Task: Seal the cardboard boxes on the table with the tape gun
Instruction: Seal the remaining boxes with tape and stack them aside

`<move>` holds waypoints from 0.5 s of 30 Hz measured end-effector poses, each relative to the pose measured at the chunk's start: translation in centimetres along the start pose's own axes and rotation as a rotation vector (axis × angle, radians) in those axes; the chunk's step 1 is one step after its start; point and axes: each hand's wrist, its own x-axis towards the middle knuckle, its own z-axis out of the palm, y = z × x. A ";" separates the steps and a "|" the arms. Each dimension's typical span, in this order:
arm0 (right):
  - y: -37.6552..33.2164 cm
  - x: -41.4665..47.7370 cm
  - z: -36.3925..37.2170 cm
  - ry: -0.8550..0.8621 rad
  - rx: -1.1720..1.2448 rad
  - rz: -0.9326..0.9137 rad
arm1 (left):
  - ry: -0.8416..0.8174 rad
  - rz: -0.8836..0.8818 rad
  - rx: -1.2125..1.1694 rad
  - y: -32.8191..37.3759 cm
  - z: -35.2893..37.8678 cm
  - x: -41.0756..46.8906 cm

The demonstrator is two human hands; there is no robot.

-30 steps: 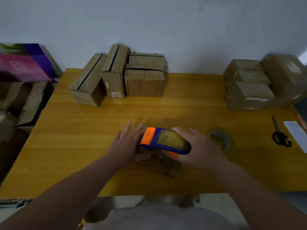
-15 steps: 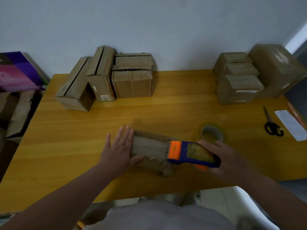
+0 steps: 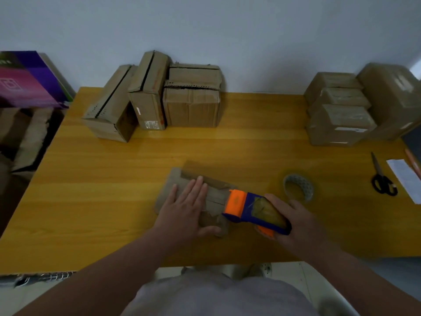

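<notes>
Head: wooden table [image 3: 109,201] (pale wall [image 3: 227,30] behind)

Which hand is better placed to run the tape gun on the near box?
Right. The right hand grips the tape gun, its orange head at the right end of the near box. The left hand lies flat on the box top, fingers straight, pinning it.

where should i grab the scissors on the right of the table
Take the scissors by the black handle loops, coming from the near edge of the table. They lie flat and closed, with the loops nearest that edge and the blades pointing toward the wall.
</notes>
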 end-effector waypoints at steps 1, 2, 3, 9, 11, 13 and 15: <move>-0.9 0.4 0.6 0.008 -0.009 -0.006 | 0.004 -0.026 0.000 -0.8 -0.1 -0.2; -2.0 0.9 1.2 0.013 -0.015 -0.007 | 0.007 -0.056 -0.007 -1.7 -0.1 -0.3; -2.9 1.4 1.8 0.016 -0.017 -0.004 | 0.008 -0.081 -0.019 -2.5 -0.1 -0.4; -6.0 3.0 2.6 -0.031 -0.004 0.019 | 0.022 -0.018 0.010 -3.7 0.2 -0.5; -6.1 3.0 1.9 -0.064 -0.007 0.005 | 0.052 -0.019 0.024 -3.7 0.7 -0.5; -6.2 3.1 0.5 -0.090 -0.033 -0.021 | 0.118 -0.014 0.014 -4.0 1.1 -0.4; -6.1 3.2 -1.4 -0.057 -0.033 -0.044 | 0.141 -0.015 -0.003 -4.1 1.4 -0.3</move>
